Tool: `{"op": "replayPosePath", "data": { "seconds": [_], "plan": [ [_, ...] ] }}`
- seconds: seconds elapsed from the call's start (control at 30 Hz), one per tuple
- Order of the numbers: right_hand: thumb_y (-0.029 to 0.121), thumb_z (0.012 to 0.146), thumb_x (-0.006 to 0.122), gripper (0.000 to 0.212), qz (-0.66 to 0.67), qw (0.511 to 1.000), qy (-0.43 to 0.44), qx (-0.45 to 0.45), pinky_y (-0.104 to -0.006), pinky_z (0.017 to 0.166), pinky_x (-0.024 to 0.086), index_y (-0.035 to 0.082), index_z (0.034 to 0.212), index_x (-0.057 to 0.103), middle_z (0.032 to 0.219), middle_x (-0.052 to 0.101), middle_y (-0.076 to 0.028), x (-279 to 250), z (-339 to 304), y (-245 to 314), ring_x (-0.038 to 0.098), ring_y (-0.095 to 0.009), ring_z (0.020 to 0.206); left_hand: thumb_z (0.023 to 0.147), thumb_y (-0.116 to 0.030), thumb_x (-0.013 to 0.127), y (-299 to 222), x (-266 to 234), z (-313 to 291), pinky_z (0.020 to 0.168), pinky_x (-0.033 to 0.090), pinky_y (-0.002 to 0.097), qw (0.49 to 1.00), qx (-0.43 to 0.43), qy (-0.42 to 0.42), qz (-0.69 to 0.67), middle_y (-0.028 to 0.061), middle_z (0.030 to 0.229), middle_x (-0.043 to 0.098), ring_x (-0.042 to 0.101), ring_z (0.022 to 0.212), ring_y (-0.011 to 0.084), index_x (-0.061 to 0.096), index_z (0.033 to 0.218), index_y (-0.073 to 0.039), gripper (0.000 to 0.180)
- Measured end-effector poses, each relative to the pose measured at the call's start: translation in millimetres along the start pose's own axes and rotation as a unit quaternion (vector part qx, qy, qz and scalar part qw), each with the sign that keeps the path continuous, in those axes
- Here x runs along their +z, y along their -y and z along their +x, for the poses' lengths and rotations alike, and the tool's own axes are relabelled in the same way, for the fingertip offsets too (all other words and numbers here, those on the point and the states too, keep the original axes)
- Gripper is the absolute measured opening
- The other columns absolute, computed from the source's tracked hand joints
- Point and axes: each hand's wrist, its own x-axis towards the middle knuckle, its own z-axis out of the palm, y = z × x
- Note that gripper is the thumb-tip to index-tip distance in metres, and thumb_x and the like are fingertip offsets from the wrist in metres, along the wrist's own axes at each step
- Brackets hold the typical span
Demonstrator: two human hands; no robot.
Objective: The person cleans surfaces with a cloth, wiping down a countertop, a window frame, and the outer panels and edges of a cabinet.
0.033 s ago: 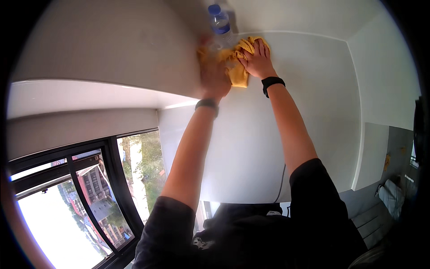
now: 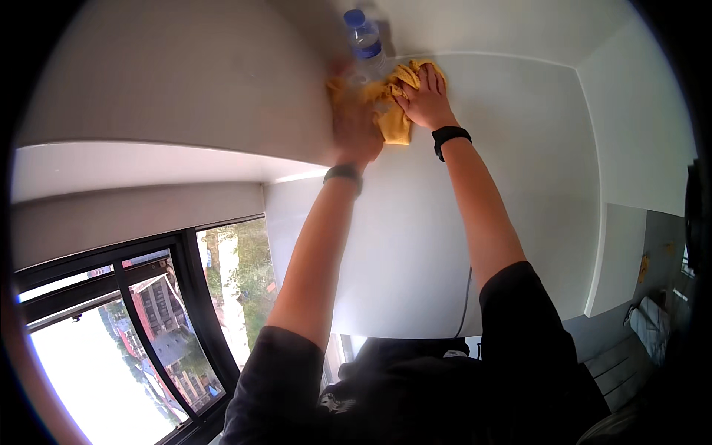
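A yellow cloth lies bunched on the white tabletop, near its far left corner. My right hand presses down on the cloth's right part, its fingers closed over the folds. Against the cloth's left part is my left hand; its fingers are smeared and partly lost in haze, so their grip cannot be made out. A clear plastic bottle with a blue cap and blue label stands just beyond the cloth, close to the far edge.
A pale wall panel borders the tabletop on the left. Below it is a black-framed window. A raised white panel runs along the right side. A dark cable hangs near the front edge, and a grey cloth hangs at the lower right.
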Motion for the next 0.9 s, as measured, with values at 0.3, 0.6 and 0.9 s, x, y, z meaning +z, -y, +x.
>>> {"op": "replayPosePath", "data": {
  "seconds": [0.3,0.6,0.9],
  "plan": [
    [0.046,0.094,0.044,0.044,0.024,0.992,0.120,-0.024,-0.0508,0.114,0.011,0.018,0.124,0.059,0.145,0.029,-0.024,-21.6,-23.8,14.0,0.013,-0.039,0.140,0.091,-0.026,0.035,-17.6,23.8,-18.9,0.115,0.004,0.0534,0.999,0.005,-0.029,-0.031,0.0153,0.154,0.007,0.003,0.139,0.0473,0.013,0.150,-0.014,0.063],
    [0.039,0.082,0.063,0.039,0.014,0.996,-0.043,-0.072,-0.0534,0.109,0.024,0.012,0.109,0.067,0.135,0.039,-0.026,-71.6,-114.3,14.0,0.027,-0.043,0.133,0.092,-0.026,0.037,-27.0,25.8,-108.7,0.112,0.012,0.0582,0.985,0.143,-0.089,0.031,0.0203,0.152,0.015,0.007,0.138,0.0502,0.028,0.145,-0.006,0.058],
    [0.040,0.088,0.054,0.041,-0.051,0.998,0.018,-0.019,-0.0540,0.111,0.017,0.009,0.114,0.065,0.137,0.039,-0.029,-127.1,-273.1,59.6,0.022,-0.045,0.136,0.090,-0.028,0.044,-42.0,78.2,-205.7,0.108,0.015,0.0630,0.950,0.266,-0.156,-0.050,0.0220,0.151,0.018,0.007,0.138,0.0517,0.040,0.136,0.002,0.055]
  ]
}}
